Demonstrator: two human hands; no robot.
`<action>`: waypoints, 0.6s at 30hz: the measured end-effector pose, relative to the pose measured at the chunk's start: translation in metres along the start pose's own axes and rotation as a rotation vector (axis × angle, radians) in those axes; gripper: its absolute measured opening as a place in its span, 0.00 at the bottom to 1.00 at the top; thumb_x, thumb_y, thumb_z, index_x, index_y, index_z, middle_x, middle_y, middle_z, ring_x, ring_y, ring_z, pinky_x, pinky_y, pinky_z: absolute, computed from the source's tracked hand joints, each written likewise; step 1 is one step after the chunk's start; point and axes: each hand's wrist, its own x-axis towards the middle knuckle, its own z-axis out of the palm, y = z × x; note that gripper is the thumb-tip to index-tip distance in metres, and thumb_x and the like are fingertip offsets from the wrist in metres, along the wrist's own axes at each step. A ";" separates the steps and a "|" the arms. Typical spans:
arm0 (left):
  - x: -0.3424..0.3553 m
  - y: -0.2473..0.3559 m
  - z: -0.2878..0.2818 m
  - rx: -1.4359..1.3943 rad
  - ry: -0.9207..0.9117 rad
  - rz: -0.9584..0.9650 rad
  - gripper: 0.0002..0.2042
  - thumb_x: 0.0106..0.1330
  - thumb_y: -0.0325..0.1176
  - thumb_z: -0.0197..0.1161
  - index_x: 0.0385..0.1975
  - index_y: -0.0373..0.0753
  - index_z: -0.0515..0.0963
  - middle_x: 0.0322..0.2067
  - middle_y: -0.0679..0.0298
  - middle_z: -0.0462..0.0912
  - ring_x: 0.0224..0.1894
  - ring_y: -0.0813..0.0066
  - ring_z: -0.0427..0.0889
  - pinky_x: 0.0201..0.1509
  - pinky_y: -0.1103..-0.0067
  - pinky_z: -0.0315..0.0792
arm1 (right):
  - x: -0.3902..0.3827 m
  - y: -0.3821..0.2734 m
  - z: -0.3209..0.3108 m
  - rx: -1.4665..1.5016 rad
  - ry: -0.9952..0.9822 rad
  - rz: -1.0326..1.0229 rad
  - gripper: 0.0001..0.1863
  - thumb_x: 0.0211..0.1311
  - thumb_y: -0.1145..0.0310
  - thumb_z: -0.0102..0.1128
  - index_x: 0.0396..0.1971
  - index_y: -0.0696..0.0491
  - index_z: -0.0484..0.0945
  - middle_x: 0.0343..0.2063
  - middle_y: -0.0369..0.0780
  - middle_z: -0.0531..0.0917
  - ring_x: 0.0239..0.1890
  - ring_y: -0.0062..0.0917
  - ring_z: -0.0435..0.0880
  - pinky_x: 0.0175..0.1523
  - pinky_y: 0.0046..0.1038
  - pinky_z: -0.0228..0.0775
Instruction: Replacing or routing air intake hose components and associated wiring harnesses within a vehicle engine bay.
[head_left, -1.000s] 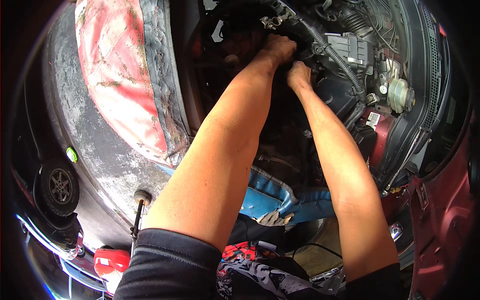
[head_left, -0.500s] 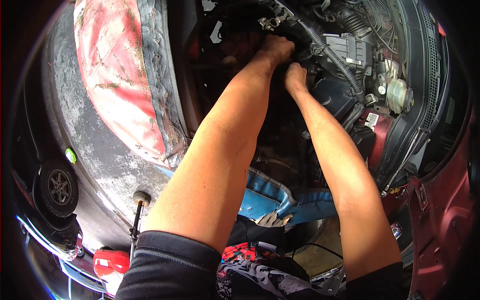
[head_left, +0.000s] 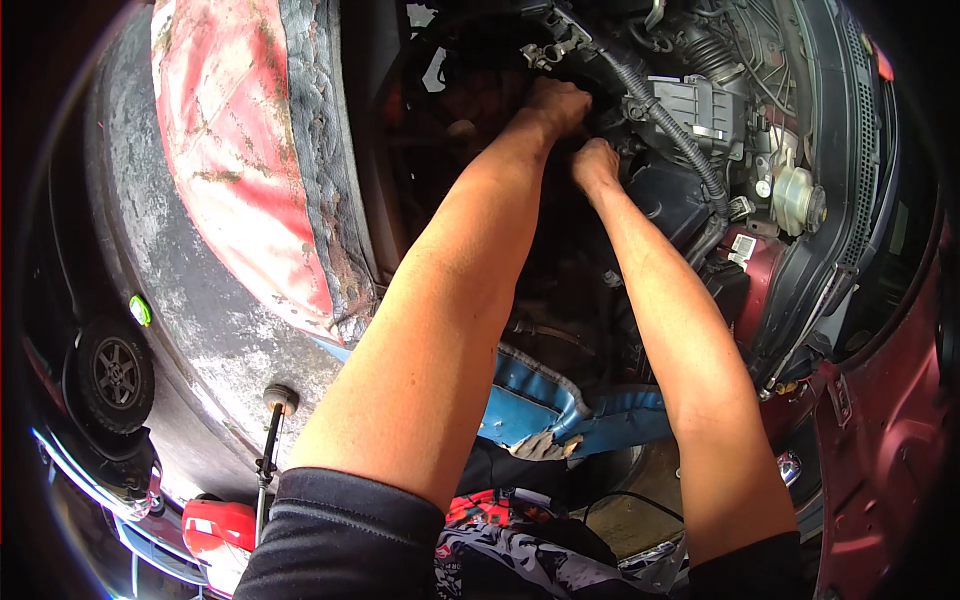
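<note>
Your left hand (head_left: 560, 105) and right hand (head_left: 597, 165) crowd left of the long ribbed hose (head_left: 668, 122), fingers (head_left: 577, 98) curled, grasp impossible to tell!

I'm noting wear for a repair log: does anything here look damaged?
Yes. The blue cover, between the forearms, has a ragged, pale patch at its lower edge, as if torn. The red cover at left has dark blotches, and its black border looks worn.

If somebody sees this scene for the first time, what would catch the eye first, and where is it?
Probably the bare forearms, crossing the middle, with the left hand and right hand in the dark engine bay. Next, perhaps, the faded red cover at upper left, then the blue cover showing between the forearms.
</note>
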 end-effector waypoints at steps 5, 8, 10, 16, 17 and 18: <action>0.001 0.000 0.001 -0.009 0.009 0.013 0.13 0.55 0.46 0.64 0.37 0.48 0.82 0.41 0.61 0.83 0.47 0.59 0.80 0.50 0.67 0.73 | 0.005 0.002 0.004 -0.026 -0.014 -0.010 0.12 0.54 0.77 0.53 0.38 0.60 0.81 0.43 0.55 0.80 0.50 0.47 0.78 0.54 0.39 0.73; 0.001 0.001 0.001 -0.009 -0.005 0.014 0.13 0.55 0.45 0.63 0.37 0.48 0.82 0.41 0.60 0.83 0.48 0.60 0.80 0.50 0.67 0.73 | 0.000 0.002 0.005 -0.022 0.009 -0.093 0.13 0.54 0.79 0.51 0.38 0.60 0.81 0.43 0.55 0.80 0.50 0.47 0.78 0.54 0.39 0.73; 0.000 -0.002 0.002 -0.006 -0.032 0.007 0.13 0.55 0.45 0.63 0.37 0.48 0.82 0.41 0.60 0.83 0.48 0.60 0.80 0.50 0.67 0.73 | -0.005 -0.002 0.003 -0.085 -0.005 -0.123 0.13 0.54 0.79 0.50 0.38 0.61 0.81 0.43 0.56 0.80 0.49 0.48 0.78 0.53 0.40 0.73; 0.006 0.003 -0.003 -0.028 0.010 0.008 0.15 0.54 0.48 0.64 0.37 0.48 0.82 0.40 0.60 0.83 0.47 0.60 0.81 0.48 0.67 0.74 | 0.002 0.013 0.009 0.220 0.074 -0.028 0.13 0.55 0.74 0.49 0.37 0.65 0.77 0.40 0.58 0.79 0.50 0.52 0.75 0.55 0.44 0.68; 0.006 0.001 -0.004 -0.024 -0.025 0.005 0.16 0.54 0.49 0.64 0.37 0.47 0.81 0.39 0.60 0.83 0.46 0.60 0.81 0.47 0.67 0.74 | 0.002 0.013 0.009 0.218 0.074 -0.026 0.13 0.55 0.74 0.49 0.37 0.65 0.77 0.40 0.58 0.79 0.50 0.52 0.75 0.55 0.44 0.68; 0.005 0.001 -0.005 -0.022 -0.059 0.002 0.17 0.54 0.50 0.64 0.37 0.47 0.81 0.39 0.60 0.84 0.46 0.60 0.81 0.47 0.67 0.75 | 0.001 0.013 0.010 0.268 0.068 -0.003 0.13 0.54 0.76 0.48 0.38 0.64 0.77 0.40 0.58 0.79 0.50 0.52 0.75 0.54 0.44 0.69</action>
